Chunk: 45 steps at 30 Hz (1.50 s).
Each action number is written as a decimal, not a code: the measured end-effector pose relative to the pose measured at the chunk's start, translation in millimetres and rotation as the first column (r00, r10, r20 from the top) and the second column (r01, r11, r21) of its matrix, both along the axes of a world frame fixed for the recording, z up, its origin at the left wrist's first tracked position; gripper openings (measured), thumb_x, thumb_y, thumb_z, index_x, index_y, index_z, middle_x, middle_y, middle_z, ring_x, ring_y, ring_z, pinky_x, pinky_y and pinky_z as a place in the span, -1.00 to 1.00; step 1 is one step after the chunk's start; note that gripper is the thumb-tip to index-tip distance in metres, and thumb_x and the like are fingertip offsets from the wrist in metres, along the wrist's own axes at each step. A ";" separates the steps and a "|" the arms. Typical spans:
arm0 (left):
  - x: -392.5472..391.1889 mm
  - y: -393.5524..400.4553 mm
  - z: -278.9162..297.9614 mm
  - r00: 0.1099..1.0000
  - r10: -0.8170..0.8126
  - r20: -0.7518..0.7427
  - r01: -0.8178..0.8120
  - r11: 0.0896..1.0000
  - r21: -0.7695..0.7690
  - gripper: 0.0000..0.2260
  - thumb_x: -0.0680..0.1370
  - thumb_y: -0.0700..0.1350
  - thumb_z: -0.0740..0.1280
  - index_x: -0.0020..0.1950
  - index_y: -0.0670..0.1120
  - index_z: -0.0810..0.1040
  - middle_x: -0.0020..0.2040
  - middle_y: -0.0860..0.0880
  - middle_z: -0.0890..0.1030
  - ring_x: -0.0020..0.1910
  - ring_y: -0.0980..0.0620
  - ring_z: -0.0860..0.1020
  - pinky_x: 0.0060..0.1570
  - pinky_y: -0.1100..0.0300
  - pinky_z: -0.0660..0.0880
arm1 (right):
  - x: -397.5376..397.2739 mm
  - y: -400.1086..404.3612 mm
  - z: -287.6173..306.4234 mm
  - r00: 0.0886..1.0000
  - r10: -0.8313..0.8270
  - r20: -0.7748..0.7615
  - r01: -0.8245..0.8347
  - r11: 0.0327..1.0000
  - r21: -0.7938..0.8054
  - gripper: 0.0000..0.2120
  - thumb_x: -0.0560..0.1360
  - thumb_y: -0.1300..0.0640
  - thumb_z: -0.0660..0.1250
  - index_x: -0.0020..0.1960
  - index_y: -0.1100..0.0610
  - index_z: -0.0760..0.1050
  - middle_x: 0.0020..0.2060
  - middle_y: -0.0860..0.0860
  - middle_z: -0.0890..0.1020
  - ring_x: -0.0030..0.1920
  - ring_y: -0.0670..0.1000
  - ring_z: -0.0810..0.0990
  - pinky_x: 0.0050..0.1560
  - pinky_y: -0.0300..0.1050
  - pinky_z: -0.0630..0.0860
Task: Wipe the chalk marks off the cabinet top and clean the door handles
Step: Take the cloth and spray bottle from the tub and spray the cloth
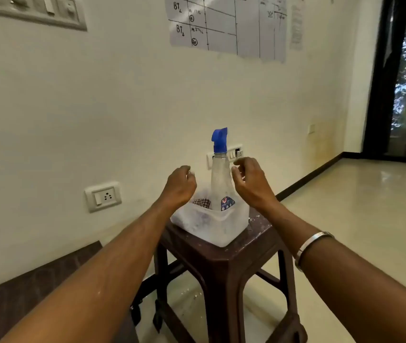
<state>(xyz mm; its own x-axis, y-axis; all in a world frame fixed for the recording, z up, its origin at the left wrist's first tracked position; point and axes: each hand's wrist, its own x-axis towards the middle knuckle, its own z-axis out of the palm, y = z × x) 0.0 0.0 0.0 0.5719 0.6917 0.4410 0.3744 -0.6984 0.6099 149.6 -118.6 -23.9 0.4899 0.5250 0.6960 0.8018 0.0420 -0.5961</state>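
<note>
— On the brown stool (pixel 224 258), head view: where do the cleaning things sit?

— Inside a cloudy plastic tub (pixel 211 226) on the stool's seat. A spray bottle (pixel 219 179) stands upright in it, long axis vertical, blue nozzle (pixel 219 139) at the top. The spout seems to face right and away toward the wall, though I can't be sure. A checked cloth (pixel 202 202) is tucked low in the tub, just left of the bottle.

— And the hands?

— Both hover above the tub, one on each side of the bottle. The left hand (pixel 179 186) is loosely curled and grips nothing; the cloth lies just below and to its right. The right hand (pixel 251 181) has bent, parted fingers, also empty, close beside the bottle's neck without touching.

— Which is nearer what?

— I'd judge right for the bottle, left for the cloth. No cabinet or door handles show anywhere.
</note>
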 end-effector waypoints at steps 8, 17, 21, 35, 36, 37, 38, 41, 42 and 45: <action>34.4 30.1 -4.8 0.890 0.047 -0.454 -0.040 0.999 0.026 -0.58 0.54 -0.18 0.32 0.39 -0.14 0.40 0.35 -0.12 0.47 0.26 -0.08 0.49 0.20 0.13 0.44 | -10.6 32.6 17.6 0.923 0.235 -0.306 -0.246 0.969 0.002 -0.20 0.49 -0.30 0.27 0.57 0.02 0.06 0.40 0.05 0.41 0.29 0.01 0.47 0.23 -0.08 0.38; 64.6 46.6 -20.6 0.516 0.120 -0.848 -0.079 0.993 0.093 -0.67 0.55 -0.10 0.30 0.30 -0.16 0.49 0.28 -0.13 0.52 0.23 -0.10 0.50 0.16 0.10 0.41 | -10.1 54.7 20.1 0.840 0.361 -0.405 -0.338 0.932 0.130 -0.51 0.55 0.04 0.32 0.42 0.09 0.27 0.03 0.08 0.60 -0.06 -0.03 0.60 0.01 0.01 0.61; 70.5 53.8 -23.6 0.390 0.064 -0.918 -0.123 0.992 0.017 -0.60 0.54 -0.05 0.32 0.36 -0.11 0.44 0.34 -0.10 0.46 0.30 -0.10 0.44 0.24 0.08 0.36 | -14.1 54.1 26.9 0.829 0.379 -0.412 -0.374 0.923 0.096 -0.51 0.44 0.01 0.27 0.33 0.12 0.30 -0.13 0.06 0.54 -0.13 0.07 0.56 -0.09 -0.01 0.60; 74.6 52.8 -16.1 0.405 -0.050 -0.913 -0.044 0.996 -0.074 -0.56 0.49 -0.02 0.39 0.32 -0.17 0.48 0.30 -0.15 0.52 0.26 -0.13 0.50 0.26 0.03 0.45 | -12.1 43.7 38.3 0.791 0.389 -0.472 -0.406 0.911 0.071 -0.53 0.35 0.02 0.23 0.24 0.05 0.28 -0.14 0.09 0.51 -0.13 0.13 0.58 -0.16 -0.07 0.61; 74.4 54.1 -15.3 0.420 -0.065 -0.905 -0.053 0.994 -0.096 -0.57 0.48 -0.04 0.40 0.30 -0.17 0.50 0.29 -0.16 0.53 0.24 -0.13 0.52 0.25 0.01 0.47 | -13.0 43.4 39.8 0.790 0.383 -0.479 -0.402 0.913 0.067 -0.54 0.34 0.02 0.24 0.22 0.05 0.30 -0.13 0.09 0.51 -0.13 0.12 0.58 -0.15 -0.07 0.61; 73.1 53.3 -13.5 0.418 -0.080 -0.905 -0.061 0.991 -0.115 -0.58 0.48 -0.05 0.40 0.29 -0.18 0.50 0.28 -0.16 0.54 0.23 -0.13 0.52 0.25 0.00 0.47 | -13.7 43.0 40.7 0.791 0.378 -0.481 -0.399 0.915 0.063 -0.56 0.35 0.02 0.25 0.20 0.06 0.31 -0.14 0.09 0.51 -0.14 0.11 0.57 -0.12 -0.03 0.60; 72.6 52.9 -12.1 0.413 -0.093 -0.906 -0.075 0.988 -0.136 -0.58 0.48 -0.07 0.40 0.30 -0.18 0.49 0.27 -0.17 0.54 0.23 -0.14 0.52 0.26 0.00 0.47 | -14.3 42.6 41.2 0.793 0.375 -0.481 -0.396 0.916 0.062 -0.62 0.39 0.05 0.27 0.18 0.07 0.32 -0.15 0.09 0.50 -0.15 0.10 0.55 -0.10 0.00 0.59; 74.3 52.5 -12.7 0.383 -0.150 -0.912 -0.093 0.976 -0.199 -0.58 0.47 -0.07 0.42 0.28 -0.19 0.51 0.26 -0.16 0.55 0.25 -0.15 0.52 0.29 -0.02 0.45 | -13.5 42.7 40.4 0.803 0.346 -0.486 -0.359 0.931 0.070 -0.73 0.51 0.16 0.28 0.19 0.12 0.34 -0.16 0.09 0.48 -0.16 0.10 0.51 -0.13 -0.01 0.58; 76.3 54.5 -14.9 0.375 -0.169 -0.912 -0.102 0.970 -0.222 -0.54 0.45 -0.04 0.44 0.29 -0.19 0.51 0.27 -0.16 0.54 0.26 -0.15 0.51 0.30 -0.02 0.44 | -13.5 43.4 40.1 0.810 0.333 -0.483 -0.343 0.937 0.071 -0.73 0.52 0.16 0.28 0.20 0.13 0.35 -0.16 0.10 0.49 -0.17 0.09 0.51 -0.14 -0.01 0.58; 80.1 54.0 -20.8 0.357 -0.147 -0.922 -0.146 0.967 -0.211 -0.45 0.46 0.04 0.43 0.38 -0.15 0.43 0.36 -0.13 0.47 0.32 -0.12 0.45 0.33 0.03 0.39 | -15.1 46.2 38.9 0.818 0.326 -0.473 -0.333 0.940 0.074 -0.71 0.52 0.15 0.29 0.22 0.13 0.34 -0.17 0.09 0.49 -0.18 0.08 0.51 -0.19 -0.06 0.56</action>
<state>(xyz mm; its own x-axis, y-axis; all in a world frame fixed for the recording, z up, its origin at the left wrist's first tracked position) 80.1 54.0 -20.8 0.5101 0.6770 -0.5306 0.7985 -0.6020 -0.0005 134.5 -72.4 15.0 0.5525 0.7211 0.4181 0.3630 0.2434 -0.8994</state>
